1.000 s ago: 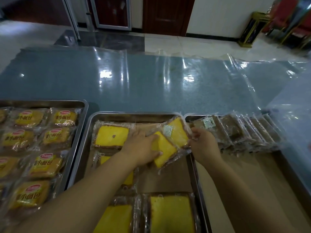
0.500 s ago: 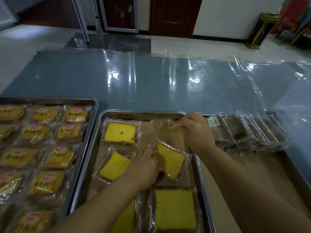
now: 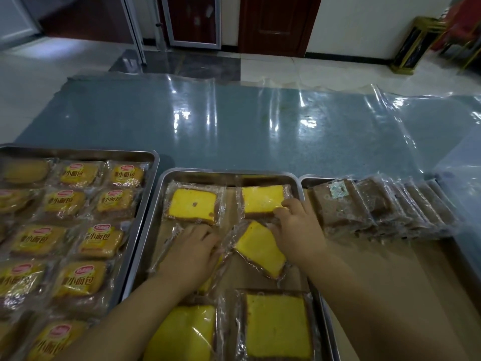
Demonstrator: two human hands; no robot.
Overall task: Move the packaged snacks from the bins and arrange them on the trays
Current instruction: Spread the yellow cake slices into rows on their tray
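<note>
The middle steel tray [image 3: 229,174] holds several clear-wrapped yellow cake slices. My left hand [image 3: 192,252] lies flat on one wrapped slice in the tray's left middle and covers most of it. My right hand [image 3: 296,225] rests with its fingertips on the near edge of the slice at the back right [image 3: 263,199]. Between my hands lies a tilted slice [image 3: 260,250]. Another slice [image 3: 192,205] lies at the back left, and two more [image 3: 277,325] lie at the near end.
A left tray [image 3: 145,153] is filled with rows of labelled small-bread packets [image 3: 78,201]. A right tray [image 3: 307,179] holds a row of brown cake packs [image 3: 364,204] standing on edge, with bare paper lining in front. Beyond the trays is a plastic-covered blue tabletop [image 3: 260,126].
My right hand laid a yellow slice flat at the tray's back right and drew back to its near edge. My left hand slid left onto the slice beside the tilted one.
</note>
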